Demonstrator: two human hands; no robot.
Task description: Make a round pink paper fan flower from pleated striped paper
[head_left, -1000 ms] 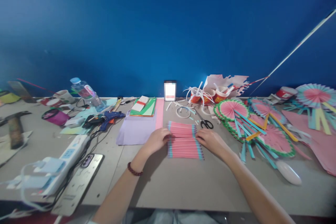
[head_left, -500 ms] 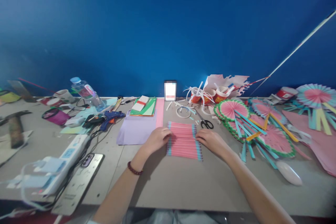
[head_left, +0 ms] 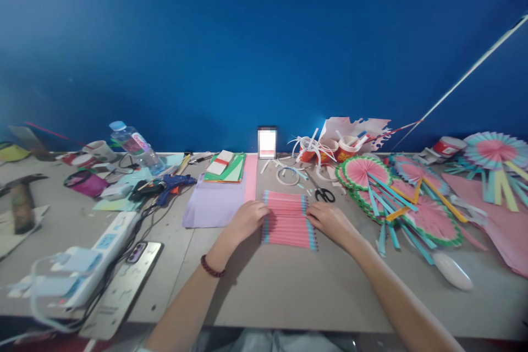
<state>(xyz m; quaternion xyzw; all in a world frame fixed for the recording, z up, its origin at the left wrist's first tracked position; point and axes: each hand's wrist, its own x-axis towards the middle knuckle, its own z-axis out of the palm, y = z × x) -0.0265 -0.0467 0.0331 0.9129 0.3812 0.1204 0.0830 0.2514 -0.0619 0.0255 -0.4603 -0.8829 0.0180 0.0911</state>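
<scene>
A pleated pink paper [head_left: 289, 228] with light blue side edges lies on the table in front of me, its folds running left to right. My left hand [head_left: 250, 219] grips its left edge, fingers closed, a dark red bead bracelet on the wrist. On the opposite edge my right hand [head_left: 328, 221] pinches the same paper, with the fingers bent inward. Just beyond the right hand rest black-handled scissors [head_left: 325, 194]. Left of the paper are lavender sheets [head_left: 214, 206] beneath a stack of green paper [head_left: 235, 169].
Finished pleated paper fans [head_left: 367, 172] crowd the right, near a white oval object [head_left: 452, 271]. Red cups [head_left: 346, 149] with white strips stand at the back. On the left are a power strip [head_left: 105, 253], a phone [head_left: 124, 289], a blue glue gun [head_left: 173, 186], a bottle [head_left: 134, 143] and a hammer [head_left: 21, 203].
Both hands keep their hold on the paper's two edges. The pleated paper's near edge has drawn in very slightly; little else differs.
</scene>
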